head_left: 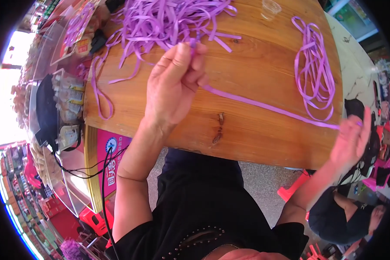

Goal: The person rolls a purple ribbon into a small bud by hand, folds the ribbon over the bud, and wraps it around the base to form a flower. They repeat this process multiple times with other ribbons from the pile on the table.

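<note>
A purple ribbon [264, 105] runs taut across the wooden table between my two hands. My left hand [173, 76] is closed, pinching the ribbon between thumb and fingers near the big pile. Off the table's right edge, my right hand [351, 141] grips the ribbon's other stretch, its fingers slightly blurred. Just beyond my left hand lies a large tangled heap of purple ribbons [160, 21], with loose ends trailing toward the left edge. A looped bundle of purple ribbon [314, 71] rests at the right side of the table.
A small clear plastic cup [271, 8] stands at the far side of the wooden table [255, 138]. Left of it are packaged goods [69, 97] and a black cable [104, 186]. A red stool [290, 190] is below the right edge. Another person [342, 216] sits at lower right.
</note>
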Demonstrator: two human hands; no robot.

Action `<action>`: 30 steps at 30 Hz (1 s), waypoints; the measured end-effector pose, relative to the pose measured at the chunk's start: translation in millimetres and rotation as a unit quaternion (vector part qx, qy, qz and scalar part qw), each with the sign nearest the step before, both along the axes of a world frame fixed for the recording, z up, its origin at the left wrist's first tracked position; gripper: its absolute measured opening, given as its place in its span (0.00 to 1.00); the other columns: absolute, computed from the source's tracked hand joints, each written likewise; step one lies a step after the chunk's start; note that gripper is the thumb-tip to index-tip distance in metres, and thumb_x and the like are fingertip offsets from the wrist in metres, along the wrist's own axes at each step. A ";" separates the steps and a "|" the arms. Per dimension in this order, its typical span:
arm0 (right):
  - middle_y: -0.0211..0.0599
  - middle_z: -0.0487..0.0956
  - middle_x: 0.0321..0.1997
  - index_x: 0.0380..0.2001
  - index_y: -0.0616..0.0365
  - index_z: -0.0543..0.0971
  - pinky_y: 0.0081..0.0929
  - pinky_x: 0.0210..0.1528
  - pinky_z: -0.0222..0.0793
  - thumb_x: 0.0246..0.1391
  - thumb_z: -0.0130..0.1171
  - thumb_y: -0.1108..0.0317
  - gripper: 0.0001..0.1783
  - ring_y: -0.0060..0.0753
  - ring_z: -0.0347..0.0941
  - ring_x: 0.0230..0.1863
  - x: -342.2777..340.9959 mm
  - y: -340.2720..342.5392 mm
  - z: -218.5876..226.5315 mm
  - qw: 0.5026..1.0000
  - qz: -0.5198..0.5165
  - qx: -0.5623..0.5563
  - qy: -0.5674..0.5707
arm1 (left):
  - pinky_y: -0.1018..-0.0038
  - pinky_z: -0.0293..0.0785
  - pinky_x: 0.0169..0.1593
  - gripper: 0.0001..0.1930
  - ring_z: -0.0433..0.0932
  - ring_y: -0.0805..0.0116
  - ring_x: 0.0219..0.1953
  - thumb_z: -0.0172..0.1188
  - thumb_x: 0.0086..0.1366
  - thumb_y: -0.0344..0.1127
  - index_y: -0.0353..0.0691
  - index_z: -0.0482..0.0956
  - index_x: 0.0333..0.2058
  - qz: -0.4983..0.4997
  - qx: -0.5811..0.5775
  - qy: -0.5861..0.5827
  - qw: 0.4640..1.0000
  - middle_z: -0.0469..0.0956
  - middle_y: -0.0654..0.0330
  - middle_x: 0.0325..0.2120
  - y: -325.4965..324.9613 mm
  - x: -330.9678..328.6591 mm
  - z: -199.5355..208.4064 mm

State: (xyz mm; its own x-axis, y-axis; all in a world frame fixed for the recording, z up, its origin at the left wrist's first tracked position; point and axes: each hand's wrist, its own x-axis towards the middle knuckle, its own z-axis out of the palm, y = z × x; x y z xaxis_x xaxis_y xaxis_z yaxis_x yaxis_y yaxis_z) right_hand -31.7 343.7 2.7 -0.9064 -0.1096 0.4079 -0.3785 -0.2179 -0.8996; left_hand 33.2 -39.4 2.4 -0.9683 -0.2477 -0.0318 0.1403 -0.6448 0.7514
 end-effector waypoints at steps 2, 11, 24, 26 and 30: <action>0.33 0.73 0.33 0.62 0.69 0.56 0.12 0.29 0.58 0.56 0.56 0.71 0.33 0.16 0.63 0.27 9.1 -65.7 0.7 0.995 -0.042 0.088 0.034 | 0.79 0.62 0.30 0.11 0.59 0.79 0.22 0.49 0.70 0.37 0.36 0.75 0.39 -0.007 -0.024 -0.005 1.000 0.67 0.69 0.22 17.9 2.9 1.3; 0.42 0.78 0.31 0.45 0.67 0.74 0.15 0.26 0.62 0.54 0.58 0.74 0.15 0.19 0.68 0.23 10.5 -143.7 8.1 0.992 0.111 0.061 -0.022 | 0.83 0.63 0.36 0.04 0.65 0.81 0.30 0.54 0.65 0.25 0.33 0.76 0.37 -0.006 -0.300 0.088 0.950 0.73 0.67 0.28 49.6 4.2 5.4; 0.38 0.78 0.38 0.43 0.67 0.78 0.16 0.42 0.71 0.52 0.57 0.82 0.13 0.22 0.74 0.38 7.4 -144.6 -3.2 0.988 0.143 0.061 0.022 | 0.81 0.61 0.36 0.04 0.64 0.77 0.31 0.53 0.62 0.21 0.30 0.74 0.36 0.007 -0.498 0.182 0.848 0.69 0.64 0.28 60.9 -6.0 -12.4; 0.38 0.78 0.38 0.43 0.66 0.78 0.16 0.42 0.71 0.52 0.57 0.81 0.13 0.22 0.75 0.38 8.8 -146.6 -4.0 0.988 0.128 0.082 0.039 | 0.80 0.60 0.25 0.09 0.62 0.76 0.23 0.65 0.54 0.24 0.36 0.76 0.34 0.052 -0.399 0.141 0.905 0.68 0.65 0.22 66.3 -6.5 -21.8; 0.38 0.78 0.38 0.43 0.66 0.78 0.16 0.41 0.72 0.53 0.56 0.82 0.13 0.22 0.75 0.36 14.8 -147.1 -1.2 0.989 0.108 0.093 0.026 | 0.86 0.57 0.33 0.11 0.59 0.82 0.29 0.62 0.55 0.19 0.33 0.75 0.38 0.012 -0.384 0.089 0.919 0.65 0.70 0.28 64.5 -3.0 -19.1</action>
State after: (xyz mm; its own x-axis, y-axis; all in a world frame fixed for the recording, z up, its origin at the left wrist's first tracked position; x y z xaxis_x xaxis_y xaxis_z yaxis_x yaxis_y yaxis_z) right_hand -16.9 196.6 1.4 -0.8320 -0.3753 0.4084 -0.3885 -0.1312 -0.9120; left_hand 30.2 25.0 -16.7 -0.9352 -0.1520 0.3198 0.3123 0.0717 0.9473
